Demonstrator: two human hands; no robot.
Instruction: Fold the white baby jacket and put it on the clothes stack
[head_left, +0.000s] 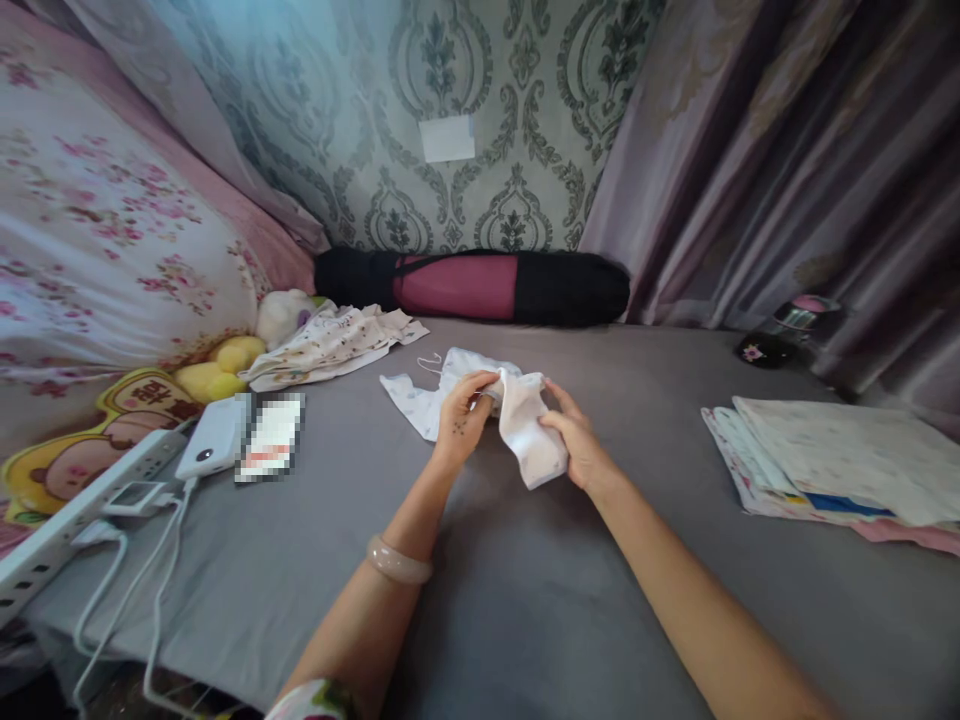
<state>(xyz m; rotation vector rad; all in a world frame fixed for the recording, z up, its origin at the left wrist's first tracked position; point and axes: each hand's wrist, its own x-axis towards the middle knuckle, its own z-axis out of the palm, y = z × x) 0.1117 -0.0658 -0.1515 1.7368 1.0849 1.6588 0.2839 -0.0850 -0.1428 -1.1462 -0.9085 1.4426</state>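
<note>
Your left hand [461,418] and right hand [581,438] grip the cloth [531,440], folds hiding some fingertips. The slip [271,438] is pixelated, unreadable.

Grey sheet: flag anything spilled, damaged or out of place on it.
No spill or damage shows. The cloth stack at the right looks slightly askew, its pink layer jutting out; white cables dangle over the near left edge.

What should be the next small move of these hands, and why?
Perhaps the right hand should ease the near end of the white garment down flat, since that end looks bent and lifted, with the left hand gripping beside it.
</note>
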